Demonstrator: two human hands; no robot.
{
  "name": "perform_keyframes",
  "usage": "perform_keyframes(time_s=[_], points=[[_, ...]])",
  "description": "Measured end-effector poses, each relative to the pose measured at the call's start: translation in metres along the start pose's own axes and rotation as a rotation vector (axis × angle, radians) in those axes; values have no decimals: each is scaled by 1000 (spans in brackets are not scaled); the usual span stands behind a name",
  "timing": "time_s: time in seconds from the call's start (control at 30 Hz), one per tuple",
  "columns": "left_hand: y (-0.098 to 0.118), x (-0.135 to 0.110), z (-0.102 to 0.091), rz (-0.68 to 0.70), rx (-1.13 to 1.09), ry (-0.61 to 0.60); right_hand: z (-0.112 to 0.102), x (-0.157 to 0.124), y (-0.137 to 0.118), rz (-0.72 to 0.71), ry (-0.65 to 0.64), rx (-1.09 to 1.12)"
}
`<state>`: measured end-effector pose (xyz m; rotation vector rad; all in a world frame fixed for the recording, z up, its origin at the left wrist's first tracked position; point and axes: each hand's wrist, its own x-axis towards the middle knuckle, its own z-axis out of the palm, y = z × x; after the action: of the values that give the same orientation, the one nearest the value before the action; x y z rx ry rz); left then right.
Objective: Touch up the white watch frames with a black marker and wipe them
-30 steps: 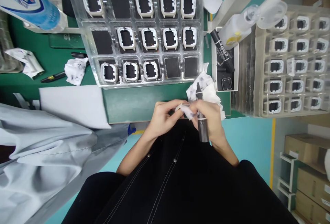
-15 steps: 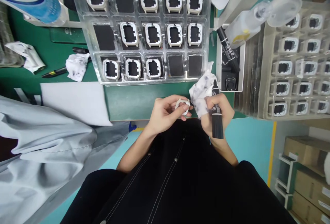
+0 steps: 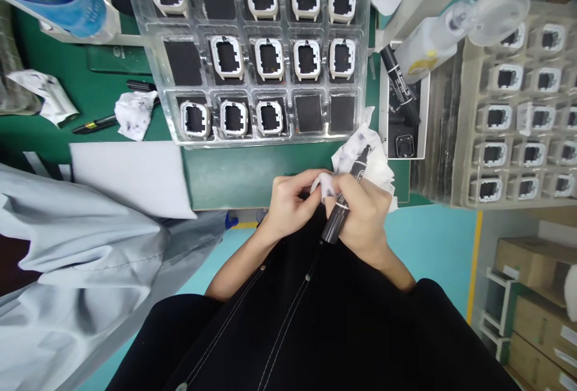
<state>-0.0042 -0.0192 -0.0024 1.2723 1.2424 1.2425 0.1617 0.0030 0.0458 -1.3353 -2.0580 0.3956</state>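
Observation:
My left hand (image 3: 292,202) is closed around a white watch case frame (image 3: 315,184), which the fingers largely cover. My right hand (image 3: 364,214) meets it from the right, gripping a black marker (image 3: 335,226) that slants across the palm with its dark tip pointing up and away. A white ink-stained wipe (image 3: 328,187) covers the right fingertips and presses against the frame. Just beyond the right hand lies a crumpled, stained tissue (image 3: 380,169) at the bench edge.
A clear plastic tray (image 3: 270,140) with several white watch frames spans the bench. To its right are a white box (image 3: 422,139) with markers, a pump bottle (image 3: 426,48) and another filled tray (image 3: 464,157). A grey cloth sheet (image 3: 130,178) lies left, near a person's grey garment (image 3: 81,271).
My right hand has moved left and brought the wipe against the frame. The marker has swung from nearly upright to a slant. My left hand has stayed almost in place.

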Motion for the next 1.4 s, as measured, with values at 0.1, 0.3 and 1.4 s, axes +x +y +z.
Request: perform_keyframes(time_s=[0.1,0.3,1.4], points=[[2,-1,3,-74,-73,2,-4,3,8,81,48,96],[4,0,5,-131,-175,-8,-11,7,15,113,173,202],[-3,-6,12,-3,-3,136,-12,5,8,274,221,481]])
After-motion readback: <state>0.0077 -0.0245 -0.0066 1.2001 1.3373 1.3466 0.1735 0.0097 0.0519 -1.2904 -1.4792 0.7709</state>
